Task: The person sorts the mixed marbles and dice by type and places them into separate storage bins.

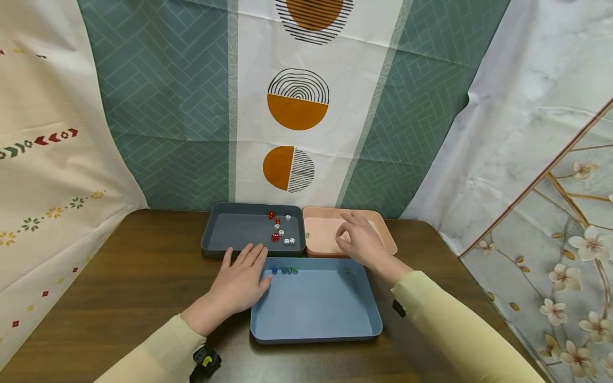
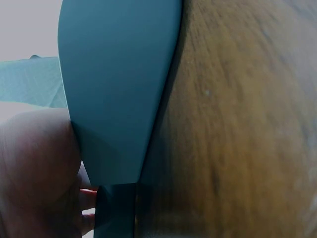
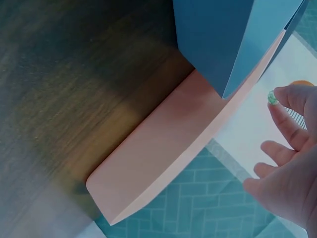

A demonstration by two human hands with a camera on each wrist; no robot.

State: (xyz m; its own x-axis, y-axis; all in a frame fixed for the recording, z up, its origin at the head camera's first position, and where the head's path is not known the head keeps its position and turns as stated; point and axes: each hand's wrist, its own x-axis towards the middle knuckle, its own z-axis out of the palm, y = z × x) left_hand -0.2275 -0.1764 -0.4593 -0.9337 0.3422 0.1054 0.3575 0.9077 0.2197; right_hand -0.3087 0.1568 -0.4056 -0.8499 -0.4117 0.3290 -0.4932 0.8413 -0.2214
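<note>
Green piece (image 3: 272, 97) is w/ us, above pink tray (image 1: 321, 242). Table (image 1: 105, 292) runs wide L & R of trays. Blue tray (image 1: 316, 308): far rim just beside dark tray (image 1: 239, 229) & pink tray. Our L hand (image 1: 239, 282), fingers straight, slightly apart, is at blue tray's back-L corner; R hand (image 1: 359, 239) pinches piece, thumb to index. Small pcs (image 1: 284, 271) sit nr blue tray's far edge.

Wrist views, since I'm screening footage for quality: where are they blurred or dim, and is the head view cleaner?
Left wrist: table blurred, left hand dim at bottom; right wrist: table dark at upper left, hazy at lower left, pink tray clearer; head: cleaner, blue tray fairly crisp.
</note>
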